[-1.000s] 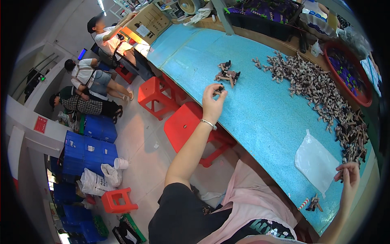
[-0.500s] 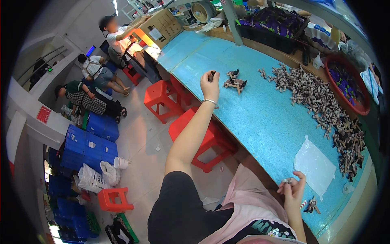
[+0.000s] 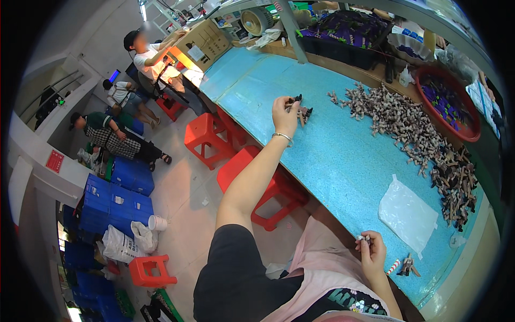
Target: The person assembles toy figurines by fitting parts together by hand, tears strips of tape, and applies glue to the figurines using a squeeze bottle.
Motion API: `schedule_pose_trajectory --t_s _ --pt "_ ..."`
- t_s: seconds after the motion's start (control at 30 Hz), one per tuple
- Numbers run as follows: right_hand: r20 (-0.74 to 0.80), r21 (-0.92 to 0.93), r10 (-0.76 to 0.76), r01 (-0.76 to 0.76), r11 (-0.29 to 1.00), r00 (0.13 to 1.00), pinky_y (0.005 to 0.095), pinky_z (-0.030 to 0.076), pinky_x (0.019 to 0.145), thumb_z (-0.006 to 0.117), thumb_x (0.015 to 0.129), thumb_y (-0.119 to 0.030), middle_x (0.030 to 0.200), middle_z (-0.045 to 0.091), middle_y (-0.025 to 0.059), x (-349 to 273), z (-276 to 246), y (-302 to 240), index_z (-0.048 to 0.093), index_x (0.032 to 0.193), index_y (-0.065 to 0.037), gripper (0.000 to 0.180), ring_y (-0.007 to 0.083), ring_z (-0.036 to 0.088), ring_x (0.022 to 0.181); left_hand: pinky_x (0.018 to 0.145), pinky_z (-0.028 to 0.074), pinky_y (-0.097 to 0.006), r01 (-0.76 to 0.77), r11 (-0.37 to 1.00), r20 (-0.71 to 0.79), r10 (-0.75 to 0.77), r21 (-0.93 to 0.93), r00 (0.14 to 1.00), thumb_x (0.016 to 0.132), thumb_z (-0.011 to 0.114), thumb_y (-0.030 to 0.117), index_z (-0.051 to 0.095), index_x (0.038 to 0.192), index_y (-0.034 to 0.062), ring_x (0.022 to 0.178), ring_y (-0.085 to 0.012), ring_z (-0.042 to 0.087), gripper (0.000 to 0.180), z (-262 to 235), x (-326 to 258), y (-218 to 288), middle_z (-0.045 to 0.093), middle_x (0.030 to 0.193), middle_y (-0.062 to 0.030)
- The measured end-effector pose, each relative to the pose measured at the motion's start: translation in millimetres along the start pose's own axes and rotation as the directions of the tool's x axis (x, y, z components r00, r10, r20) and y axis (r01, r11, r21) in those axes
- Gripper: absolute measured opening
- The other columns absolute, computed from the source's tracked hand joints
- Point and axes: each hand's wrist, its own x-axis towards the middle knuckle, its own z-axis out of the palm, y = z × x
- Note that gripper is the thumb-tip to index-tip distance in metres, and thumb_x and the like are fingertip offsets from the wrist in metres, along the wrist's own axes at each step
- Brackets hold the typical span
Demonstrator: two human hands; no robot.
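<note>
Handling figurines (image 3: 307, 111): left hand (image 3: 284, 114) at them, grip unclear; right hand (image 3: 373, 249) pinches a pale piece (image 3: 367, 238); next likely needs precision.

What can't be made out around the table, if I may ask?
All in the head view:
Whatever the left hand may hold: covered by the hand itself.
Small pile: partly hidden behind that hand.
Piece in the right hand: partly covered, too small for detail.
Heap: its top hides what lies beneath.

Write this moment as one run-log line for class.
left hand: at small figures | right hand: holding pale piece | nearby: white plastic sheet
</note>
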Motion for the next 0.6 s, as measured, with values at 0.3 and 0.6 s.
schedule_pose_trajectory --t_s 0.3,0.6 --pt "0.016 -0.016 -0.007 0.007 1.000 1.000 0.0226 0.047 0.063 0.051 0.091 0.000 0.083 0.063 0.0064 -5 0 0 0.055 0.104 0.000 0.014 0.0095 0.058 0.069 0.099 0.034 -0.046 -0.618 0.765 0.452 0.494 0.180 0.743 0.070 0.073 0.009 0.062 0.100 0.0070 0.110 -0.0310 0.052 0.032 3 -37 2 0.058 0.108 -0.0134" --pt "0.057 0.133 -0.008 0.000 0.991 0.998 0.0311 0.050 0.077 0.053 0.090 -0.002 0.098 0.066 0.0124 -11 -4 -13 0.048 0.117 -0.001 0.027 0.0207 0.064 0.090 0.106 0.027 -0.049 -0.678 0.711 0.563 0.489 0.186 0.667 0.076 0.065 0.010 0.055 0.120 0.0038 0.127 -0.0376 0.038 0.046 -4 -71 49 0.050 0.127 -0.0186"
